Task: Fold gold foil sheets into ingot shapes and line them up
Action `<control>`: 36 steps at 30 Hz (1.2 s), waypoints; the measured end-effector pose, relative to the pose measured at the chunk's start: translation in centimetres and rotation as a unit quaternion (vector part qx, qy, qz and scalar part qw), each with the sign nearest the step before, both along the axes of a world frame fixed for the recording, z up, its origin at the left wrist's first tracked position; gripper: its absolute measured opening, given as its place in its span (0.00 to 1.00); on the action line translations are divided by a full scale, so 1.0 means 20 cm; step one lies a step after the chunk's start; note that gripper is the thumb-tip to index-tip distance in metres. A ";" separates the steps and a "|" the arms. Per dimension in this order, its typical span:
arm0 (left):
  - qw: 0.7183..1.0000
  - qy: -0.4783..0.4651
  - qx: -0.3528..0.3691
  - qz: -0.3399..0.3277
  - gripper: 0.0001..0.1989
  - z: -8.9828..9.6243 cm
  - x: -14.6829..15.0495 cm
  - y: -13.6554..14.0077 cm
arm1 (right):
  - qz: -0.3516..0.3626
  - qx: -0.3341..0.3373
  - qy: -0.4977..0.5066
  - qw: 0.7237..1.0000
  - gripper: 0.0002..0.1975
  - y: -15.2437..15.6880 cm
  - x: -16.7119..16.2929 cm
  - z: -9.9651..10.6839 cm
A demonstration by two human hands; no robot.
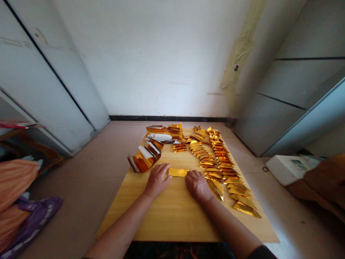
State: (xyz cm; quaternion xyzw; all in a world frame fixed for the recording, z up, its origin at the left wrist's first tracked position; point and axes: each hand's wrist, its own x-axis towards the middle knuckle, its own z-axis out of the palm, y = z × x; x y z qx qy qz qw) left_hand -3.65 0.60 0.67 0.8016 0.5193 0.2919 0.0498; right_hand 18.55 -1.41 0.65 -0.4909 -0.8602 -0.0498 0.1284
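Note:
A flat folded strip of gold foil paper [178,172] lies crosswise on the wooden table. My left hand [158,178] is closed at its left end, with thumb and fingertips at the edge. At the right end, my right hand [198,183] has its curled fingers pressed down on the strip, hiding that end. Just right of this hand sits a row of folded gold foil pieces [205,158], pointed at the ends and overlapping. Beyond the strip is a small stack of narrow folded foil pieces [179,148].
A second long row of folded foil pieces [225,162] runs along the table's [161,223] right side. Loose foil sheets with white backs [145,154] stand curled at the left. Cabinets flank the table; a white box [283,169] and a purple bag [43,216] are on the floor.

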 end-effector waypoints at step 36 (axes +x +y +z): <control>0.999 -0.004 0.032 0.009 0.06 0.00 0.08 -0.01 | 0.020 0.076 0.092 0.993 0.07 -0.01 -0.01 0.02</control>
